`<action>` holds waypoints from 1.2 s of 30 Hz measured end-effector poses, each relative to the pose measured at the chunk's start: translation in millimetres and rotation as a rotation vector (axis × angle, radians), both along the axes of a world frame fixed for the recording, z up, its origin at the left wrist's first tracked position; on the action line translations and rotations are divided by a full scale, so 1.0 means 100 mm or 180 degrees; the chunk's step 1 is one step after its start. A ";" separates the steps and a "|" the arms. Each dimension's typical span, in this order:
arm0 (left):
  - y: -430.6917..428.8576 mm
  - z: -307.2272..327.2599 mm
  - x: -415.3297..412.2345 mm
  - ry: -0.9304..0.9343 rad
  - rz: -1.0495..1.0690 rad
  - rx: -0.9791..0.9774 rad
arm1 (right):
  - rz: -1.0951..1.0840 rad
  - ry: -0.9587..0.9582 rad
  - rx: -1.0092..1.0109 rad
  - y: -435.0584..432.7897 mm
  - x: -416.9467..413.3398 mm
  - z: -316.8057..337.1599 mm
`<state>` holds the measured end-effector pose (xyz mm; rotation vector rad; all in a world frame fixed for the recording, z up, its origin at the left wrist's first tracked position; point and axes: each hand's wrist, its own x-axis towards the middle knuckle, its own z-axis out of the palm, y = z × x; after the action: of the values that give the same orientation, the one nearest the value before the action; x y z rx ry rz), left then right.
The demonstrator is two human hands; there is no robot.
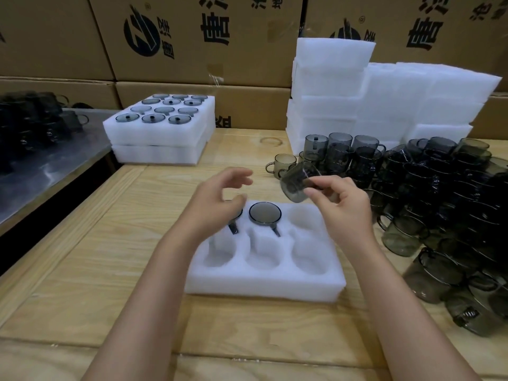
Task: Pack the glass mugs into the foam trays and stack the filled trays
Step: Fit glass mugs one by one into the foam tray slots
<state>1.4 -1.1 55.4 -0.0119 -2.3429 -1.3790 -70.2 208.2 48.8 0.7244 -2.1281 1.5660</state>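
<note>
A white foam tray [264,284] with round pockets lies on the wooden table in front of me. Two smoky glass mugs sit in its back row: one [264,213] in the middle pocket, one [235,220] in the left pocket, mostly hidden by my left hand. My left hand [217,200] hovers over that left mug, fingers apart and holding nothing. My right hand [341,204] holds a tilted smoky glass mug [298,184] above the tray's back right corner.
A heap of loose smoky mugs [439,204] covers the table's right side. Two filled trays [159,133] are stacked at the back left. Empty foam trays [357,97] are piled at the back right. Cardboard boxes [192,37] form the back wall. A metal table [41,166] stands left.
</note>
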 end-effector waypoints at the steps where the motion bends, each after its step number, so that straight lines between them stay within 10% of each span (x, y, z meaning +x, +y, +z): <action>1: 0.07 0.06 -0.02 -0.0199 -0.0191 -0.0291 | 0.0051 0.0075 0.0019 -0.02 0.02 0.00; 6: 0.49 0.19 -0.19 -0.0380 -0.0207 -0.1319 | 0.0319 0.0010 0.0004 -0.07 0.09 0.01; 15: 0.58 -0.12 -0.28 -0.0568 -0.0403 -0.0580 | 0.0981 -0.0515 -0.0014 0.09 0.01 0.05; 36: 0.56 -0.14 -0.27 -0.0601 -0.0559 -0.0988 | -0.0193 -0.0749 0.0391 0.05 -0.12 -0.09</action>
<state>-25.8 55.1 41.8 -0.1898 -2.7510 -1.1190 -82.3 213.2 39.4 0.5297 -2.4097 1.5659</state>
